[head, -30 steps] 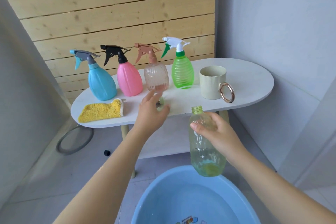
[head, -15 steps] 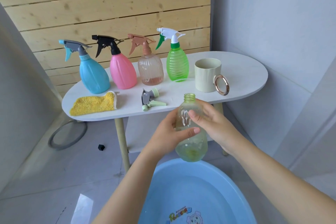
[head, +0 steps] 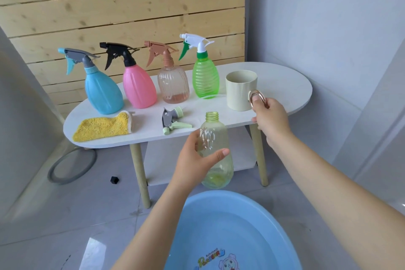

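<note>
An uncapped pale-green spray bottle point(head: 215, 149) is gripped upright by the left hand point(head: 195, 160) above a blue basin point(head: 230, 232); the cream mug's point(head: 240, 90) ring handle point(head: 258, 99) is pinched by the right hand point(head: 270, 119).

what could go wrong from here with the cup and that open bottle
1. The right hand pinches the cup only by its thin ring handle; once lifted, the cup could swing or tip.
2. The bottle has a narrow neck, so pouring from the wide cup may spill, though the basin sits below.
3. The left hand alone holds the bottle in mid-air; it might slip.
</note>
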A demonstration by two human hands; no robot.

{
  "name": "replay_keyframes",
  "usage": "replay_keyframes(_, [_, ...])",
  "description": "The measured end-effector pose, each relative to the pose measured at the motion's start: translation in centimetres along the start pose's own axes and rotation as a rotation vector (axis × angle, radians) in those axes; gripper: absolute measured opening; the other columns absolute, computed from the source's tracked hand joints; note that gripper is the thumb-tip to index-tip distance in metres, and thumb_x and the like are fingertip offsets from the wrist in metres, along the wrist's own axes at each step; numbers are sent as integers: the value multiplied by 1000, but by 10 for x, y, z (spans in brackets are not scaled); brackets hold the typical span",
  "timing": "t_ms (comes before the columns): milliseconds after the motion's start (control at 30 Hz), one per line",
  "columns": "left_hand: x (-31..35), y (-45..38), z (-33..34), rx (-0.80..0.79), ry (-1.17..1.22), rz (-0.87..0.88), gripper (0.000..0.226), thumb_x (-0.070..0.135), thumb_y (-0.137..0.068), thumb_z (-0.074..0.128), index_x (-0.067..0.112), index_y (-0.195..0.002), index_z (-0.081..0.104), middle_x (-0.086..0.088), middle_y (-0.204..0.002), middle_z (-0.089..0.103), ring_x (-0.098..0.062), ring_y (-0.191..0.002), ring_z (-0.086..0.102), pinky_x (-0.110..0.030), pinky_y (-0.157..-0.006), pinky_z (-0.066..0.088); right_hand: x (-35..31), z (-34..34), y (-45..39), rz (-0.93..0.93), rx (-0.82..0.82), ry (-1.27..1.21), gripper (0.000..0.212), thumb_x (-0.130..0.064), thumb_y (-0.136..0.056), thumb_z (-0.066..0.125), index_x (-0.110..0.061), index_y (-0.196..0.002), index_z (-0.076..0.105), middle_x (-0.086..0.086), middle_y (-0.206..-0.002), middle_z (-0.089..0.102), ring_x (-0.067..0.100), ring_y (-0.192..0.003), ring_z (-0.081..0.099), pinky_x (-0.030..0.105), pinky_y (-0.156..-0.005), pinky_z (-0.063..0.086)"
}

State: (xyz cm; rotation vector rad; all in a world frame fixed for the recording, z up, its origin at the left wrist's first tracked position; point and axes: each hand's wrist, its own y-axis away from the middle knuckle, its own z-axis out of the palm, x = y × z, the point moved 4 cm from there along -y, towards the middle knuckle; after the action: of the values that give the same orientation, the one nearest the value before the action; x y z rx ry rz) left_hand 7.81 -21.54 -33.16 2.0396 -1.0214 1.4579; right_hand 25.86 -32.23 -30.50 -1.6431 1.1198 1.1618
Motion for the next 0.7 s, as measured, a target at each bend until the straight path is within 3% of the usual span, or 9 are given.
replay_keyframes(133, [-5,6,-4,-19,33,-32,63,34,-70,82,27,-124,52,13,-111,62,-1,-105,57,-7,-73,44,-5,-3,8,-38,-22,-15,37,-42,-97,42,-7,-88,54,-1,-75,49,19,-70,46,30,-64,35])
replay_keyframes(267, [-16,21,-11,-41,59,-50,67,41,-64,84,25,-121,54,13,-111,63,-3,-107,59,-20,-85,48,-10,-17,30,128,-138,-42,48,-58,-92,39,-18,-67,46,-4,-63,43,13,-53,41,25,-51,33])
replay_keyframes(400, [-37,46,-21,-45,10,-77,81,56,-54,85,34,-124,51,22,-114,60,2,-110,56,-26,-93,48,-4,-30,62,318,-271,-87,62,-78,-78,39,-21,-53,32,-1,-60,38,15,-52,39,26,-49,33])
replay_keyframes(567, [-67,79,-30,-22,-7,-145,67,45,-58,80,42,-117,47,21,-112,61,8,-104,56,-12,-81,45,22,-30,94,455,-401,-98,72,-89,-57,46,-20,-45,28,0,-56,41,17,-51,43,26,-49,45])
replay_keyframes(633, [-85,88,-31,-22,-5,-198,64,41,-58,81,39,-115,51,17,-110,63,1,-105,59,-20,-85,49,37,-23,105,535,-444,-98,70,-89,-47,52,-21,-46,32,-1,-53,38,16,-52,40,27,-49,47])
replay_keyframes(700, [-101,96,-30,-22,-18,-241,66,38,-59,82,33,-118,54,15,-110,64,-3,-107,59,-28,-90,50,57,-14,117,613,-493,-98,62,-82,-50,60,-23,-45,41,-2,-52,33,15,-52,37,27,-49,49])
